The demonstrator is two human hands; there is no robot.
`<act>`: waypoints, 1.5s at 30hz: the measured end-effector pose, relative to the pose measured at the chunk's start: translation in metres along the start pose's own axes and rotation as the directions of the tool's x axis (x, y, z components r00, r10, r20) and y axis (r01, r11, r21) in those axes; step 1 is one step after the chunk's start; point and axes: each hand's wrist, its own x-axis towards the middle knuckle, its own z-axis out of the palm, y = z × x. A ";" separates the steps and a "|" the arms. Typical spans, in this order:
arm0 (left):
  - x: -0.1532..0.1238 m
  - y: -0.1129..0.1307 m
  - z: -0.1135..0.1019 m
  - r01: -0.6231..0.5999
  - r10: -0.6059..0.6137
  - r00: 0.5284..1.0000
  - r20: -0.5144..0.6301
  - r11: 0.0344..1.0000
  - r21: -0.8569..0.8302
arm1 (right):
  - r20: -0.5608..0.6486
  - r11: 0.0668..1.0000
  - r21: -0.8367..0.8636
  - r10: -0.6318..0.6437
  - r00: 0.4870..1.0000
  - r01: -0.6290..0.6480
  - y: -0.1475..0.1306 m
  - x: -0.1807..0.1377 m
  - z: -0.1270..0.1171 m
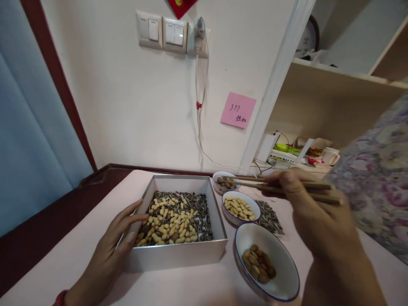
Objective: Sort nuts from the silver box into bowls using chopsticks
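My left hand [116, 240] lies over the left wall of a silver-grey square box [178, 255], its fingertips hooked over the rim. Inside the box are peanuts [175, 223] in their shells, striped sunflower seeds [199, 208] and a few brown nuts. In my right hand [315, 212] I hold a pair of wooden chopsticks [255, 182], pointing left. Their tips are over the small far bowl [217, 187] of round brown nuts [225, 183]; whether they pinch a nut is too small to tell.
Right of the box stand a bowl [230, 217] of shelled-looking pale peanuts [240, 208] and a larger near bowl [285, 272] with brown almond-like nuts [259, 263]. Loose sunflower seeds [269, 219] are piled on the pink tabletop [178, 287]. A cable [216, 161] hangs down the wall behind.
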 end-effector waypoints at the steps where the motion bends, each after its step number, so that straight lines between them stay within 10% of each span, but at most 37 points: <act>1: -0.001 -0.001 0.000 0.038 -0.037 0.999 0.024 0.997 -0.061 | 0.103 1.000 0.004 -0.001 0.995 0.001 -0.004 -0.003 0.009; 8: -0.005 -0.010 -0.004 0.085 -0.074 0.994 0.082 0.987 -0.137 | 0.566 0.992 -0.122 0.062 0.822 0.009 -0.006 -0.011 0.060; 45: -0.003 -0.004 -0.003 0.083 -0.074 0.995 0.065 0.985 -0.149 | 0.551 0.966 -0.257 0.121 0.826 0.030 0.008 -0.014 0.089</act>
